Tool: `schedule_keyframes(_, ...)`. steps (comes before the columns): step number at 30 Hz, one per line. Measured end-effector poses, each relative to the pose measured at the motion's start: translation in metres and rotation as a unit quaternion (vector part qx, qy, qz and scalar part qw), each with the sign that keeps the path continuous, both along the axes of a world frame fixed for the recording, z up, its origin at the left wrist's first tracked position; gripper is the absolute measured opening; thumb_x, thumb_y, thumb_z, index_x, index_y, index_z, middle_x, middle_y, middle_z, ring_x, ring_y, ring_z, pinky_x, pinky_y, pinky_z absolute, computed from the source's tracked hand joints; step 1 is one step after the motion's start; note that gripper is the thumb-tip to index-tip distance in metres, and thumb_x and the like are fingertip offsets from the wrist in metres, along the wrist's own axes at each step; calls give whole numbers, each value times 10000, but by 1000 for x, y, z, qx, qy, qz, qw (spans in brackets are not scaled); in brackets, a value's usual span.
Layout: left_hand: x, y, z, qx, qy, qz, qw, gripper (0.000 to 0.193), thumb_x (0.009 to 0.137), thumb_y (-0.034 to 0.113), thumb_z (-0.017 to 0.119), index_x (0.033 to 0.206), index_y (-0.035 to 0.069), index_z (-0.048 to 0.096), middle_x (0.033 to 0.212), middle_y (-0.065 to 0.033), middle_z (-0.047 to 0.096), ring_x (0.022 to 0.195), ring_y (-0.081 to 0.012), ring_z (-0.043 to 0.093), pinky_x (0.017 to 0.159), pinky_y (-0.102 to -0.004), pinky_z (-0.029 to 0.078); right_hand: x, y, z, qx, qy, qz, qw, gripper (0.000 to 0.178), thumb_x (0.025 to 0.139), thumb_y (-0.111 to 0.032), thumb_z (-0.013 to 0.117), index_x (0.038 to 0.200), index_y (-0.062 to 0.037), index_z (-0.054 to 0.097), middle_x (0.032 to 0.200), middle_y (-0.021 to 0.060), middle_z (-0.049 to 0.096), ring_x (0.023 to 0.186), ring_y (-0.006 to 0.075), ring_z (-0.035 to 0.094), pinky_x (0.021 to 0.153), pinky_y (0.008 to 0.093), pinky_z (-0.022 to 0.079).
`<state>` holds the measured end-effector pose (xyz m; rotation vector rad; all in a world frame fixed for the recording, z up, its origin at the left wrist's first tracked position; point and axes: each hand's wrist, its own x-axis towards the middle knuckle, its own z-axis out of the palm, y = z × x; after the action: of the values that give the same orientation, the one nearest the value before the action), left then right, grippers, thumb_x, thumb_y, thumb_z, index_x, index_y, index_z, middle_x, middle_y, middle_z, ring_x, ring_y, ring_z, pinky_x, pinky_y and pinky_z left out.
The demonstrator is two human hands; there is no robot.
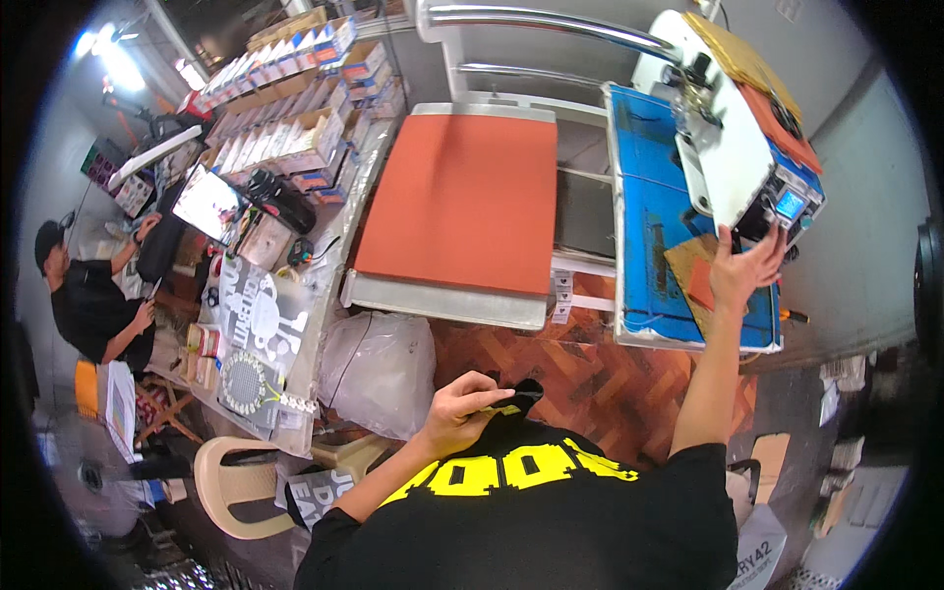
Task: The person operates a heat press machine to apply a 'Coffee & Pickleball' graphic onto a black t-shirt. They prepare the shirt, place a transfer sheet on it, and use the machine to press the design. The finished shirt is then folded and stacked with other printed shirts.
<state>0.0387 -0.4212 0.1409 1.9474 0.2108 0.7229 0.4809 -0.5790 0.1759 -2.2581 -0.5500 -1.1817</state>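
Note:
My right hand (747, 270) reaches up to the control box (782, 202) of a heat press, fingers apart and fingertips at the panel just below its lit blue display (790, 204). The press's blue upper plate (644, 211) is swung to the right of the lower bed, which carries a flat orange-red pad (462, 202) with nothing on it. In front of my chest my left hand (462, 411) is closed, finger and thumb together. A small dark piece (526, 395) shows at its fingertips; I cannot tell what it is.
A cluttered table (339, 251) at left holds stacked cartons (285, 138), a bright screen (209, 204) and printed sheets (258, 315). Beneath stands a filled plastic bag (379, 369), near a beige plastic chair (231, 487). Another person (88, 300) works at far left.

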Motion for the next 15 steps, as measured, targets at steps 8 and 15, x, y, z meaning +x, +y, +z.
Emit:
schedule_keyframes(8, -32, 18, -7, 78, -83, 67, 991, 245, 699, -111, 686, 913, 8, 678, 887, -131, 688, 792, -293, 665, 719, -363, 539, -51, 28, 41, -18, -206, -31, 978, 642, 832, -305, 708, 1329, 10, 450, 1243, 251, 542, 1152, 437, 518, 997, 523, 402)
schedule_keyframes(15, -46, 33, 4, 133, -85, 54, 986, 268, 727, 19, 724, 985, 61, 666, 775, -111, 639, 679, -319, 614, 593, -386, 493, -297, 91, -23, -188, 426, 721, 513, 507, 715, -167, 795, 1166, -22, 617, 1223, 175, 605, 1209, 336, 553, 1091, 447, 342)
